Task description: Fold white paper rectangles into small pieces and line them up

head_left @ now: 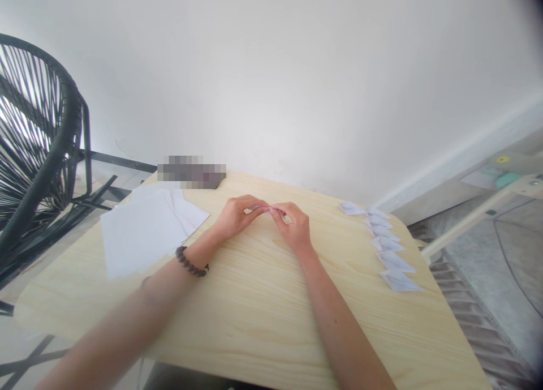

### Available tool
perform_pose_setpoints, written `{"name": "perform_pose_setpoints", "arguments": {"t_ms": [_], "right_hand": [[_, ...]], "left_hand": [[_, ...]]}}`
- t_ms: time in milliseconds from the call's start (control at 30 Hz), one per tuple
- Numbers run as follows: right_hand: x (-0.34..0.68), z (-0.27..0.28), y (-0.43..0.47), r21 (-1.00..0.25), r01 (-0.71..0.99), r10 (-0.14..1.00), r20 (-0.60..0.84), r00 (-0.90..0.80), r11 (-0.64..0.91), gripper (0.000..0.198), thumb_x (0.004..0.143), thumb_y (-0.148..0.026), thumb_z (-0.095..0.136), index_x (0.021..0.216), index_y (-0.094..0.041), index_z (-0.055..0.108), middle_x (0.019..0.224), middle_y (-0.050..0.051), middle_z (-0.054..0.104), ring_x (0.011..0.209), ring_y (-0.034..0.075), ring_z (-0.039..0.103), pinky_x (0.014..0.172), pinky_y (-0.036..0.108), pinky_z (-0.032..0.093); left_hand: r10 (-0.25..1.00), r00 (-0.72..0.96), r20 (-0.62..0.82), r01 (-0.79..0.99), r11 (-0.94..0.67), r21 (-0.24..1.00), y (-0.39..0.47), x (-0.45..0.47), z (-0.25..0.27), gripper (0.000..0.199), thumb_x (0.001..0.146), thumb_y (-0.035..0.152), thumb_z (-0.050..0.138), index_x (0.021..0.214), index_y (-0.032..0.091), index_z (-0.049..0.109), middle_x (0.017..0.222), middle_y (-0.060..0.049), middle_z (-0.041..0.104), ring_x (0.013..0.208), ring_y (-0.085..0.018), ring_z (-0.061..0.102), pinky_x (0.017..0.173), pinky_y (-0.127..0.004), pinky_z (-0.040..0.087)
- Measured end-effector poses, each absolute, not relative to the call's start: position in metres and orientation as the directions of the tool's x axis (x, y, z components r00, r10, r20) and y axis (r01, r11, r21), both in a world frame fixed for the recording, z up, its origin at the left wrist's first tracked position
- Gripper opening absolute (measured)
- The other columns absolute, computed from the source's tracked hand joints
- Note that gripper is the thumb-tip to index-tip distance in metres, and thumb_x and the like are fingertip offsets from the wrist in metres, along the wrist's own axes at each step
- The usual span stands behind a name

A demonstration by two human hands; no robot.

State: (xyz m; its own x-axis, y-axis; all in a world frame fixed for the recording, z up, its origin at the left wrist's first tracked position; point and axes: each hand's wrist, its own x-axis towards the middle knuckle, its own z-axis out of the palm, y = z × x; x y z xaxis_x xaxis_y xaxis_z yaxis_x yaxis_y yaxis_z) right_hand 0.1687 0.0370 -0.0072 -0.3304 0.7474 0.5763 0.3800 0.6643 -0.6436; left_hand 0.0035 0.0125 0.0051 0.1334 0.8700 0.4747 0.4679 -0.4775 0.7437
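Note:
Over the middle of the wooden table point(254, 299), my left hand point(240, 214) and my right hand point(292, 223) meet at their fingertips. Both pinch a small folded piece of paper point(270, 209), seen nearly edge-on and mostly covered by the fingers. A dark bead bracelet point(190, 262) circles my left wrist. Left of my left hand lies a loose pile of white paper sheets point(139, 231). To the right of my right hand, several folded paper pieces point(392, 261) with pointed shapes stand in a row.
A blurred-out dark object point(190, 174) sits at the table's back left edge, by the white wall point(288, 84). On the left stands a black corded chair point(38, 135). Beyond the right edge are a pale slanted pole point(475, 217) and pleated grey-brown fabric point(479, 316).

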Motion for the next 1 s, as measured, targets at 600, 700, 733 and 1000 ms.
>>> {"name": "perform_pose_setpoints", "arguments": {"t_ms": [600, 700, 733, 1000], "right_hand": [[0.1669, -0.0092, 0.0364, -0.649, 0.394, 0.758, 0.576, -0.304, 0.651, 0.018, 0.083, -0.027, 0.043, 0.084, -0.018, 0.058, 0.08, 0.004, 0.06, 0.074, 0.013, 0.055, 0.069, 0.025, 0.044], [0.167, -0.0095, 0.0372, -0.64, 0.388, 0.748, 0.585, -0.313, 0.663, 0.017, 0.084, -0.026, 0.043, 0.084, -0.018, 0.058, 0.08, 0.004, 0.059, 0.075, 0.013, 0.054, 0.069, 0.025, 0.043], [0.167, -0.0094, 0.0372, -0.638, 0.387, 0.746, 0.586, -0.318, 0.666, 0.017, 0.084, -0.026, 0.043, 0.084, -0.018, 0.058, 0.08, 0.004, 0.059, 0.076, 0.013, 0.054, 0.07, 0.025, 0.043], [0.1669, -0.0088, 0.0375, -0.642, 0.392, 0.752, 0.581, -0.312, 0.659, 0.017, 0.084, -0.025, 0.042, 0.083, -0.018, 0.057, 0.079, 0.003, 0.059, 0.075, 0.013, 0.054, 0.069, 0.024, 0.043]], "left_hand": [[0.916, 0.082, 0.394, 0.515, -0.377, 0.77, 0.0108, 0.0071, 0.0043, 0.022, 0.08, 0.032, 0.047, 0.09, 0.017, 0.059, 0.086, -0.002, 0.065, 0.077, -0.013, 0.059, 0.06, -0.018, 0.045], [0.929, 0.056, 0.366, 0.532, -0.338, 0.776, 0.0096, 0.0066, 0.0055, 0.022, 0.078, 0.032, 0.048, 0.088, 0.016, 0.06, 0.084, -0.001, 0.065, 0.074, -0.012, 0.059, 0.051, -0.016, 0.042], [0.928, 0.054, 0.368, 0.537, -0.337, 0.773, 0.0094, 0.0066, 0.0061, 0.021, 0.078, 0.032, 0.049, 0.086, 0.016, 0.06, 0.083, -0.001, 0.065, 0.073, -0.012, 0.059, 0.052, -0.015, 0.043], [0.939, 0.09, 0.331, 0.488, -0.331, 0.807, 0.0112, 0.0049, 0.0068, 0.022, 0.079, 0.031, 0.046, 0.087, 0.016, 0.06, 0.085, -0.002, 0.064, 0.078, -0.013, 0.058, 0.052, -0.016, 0.043]]}}
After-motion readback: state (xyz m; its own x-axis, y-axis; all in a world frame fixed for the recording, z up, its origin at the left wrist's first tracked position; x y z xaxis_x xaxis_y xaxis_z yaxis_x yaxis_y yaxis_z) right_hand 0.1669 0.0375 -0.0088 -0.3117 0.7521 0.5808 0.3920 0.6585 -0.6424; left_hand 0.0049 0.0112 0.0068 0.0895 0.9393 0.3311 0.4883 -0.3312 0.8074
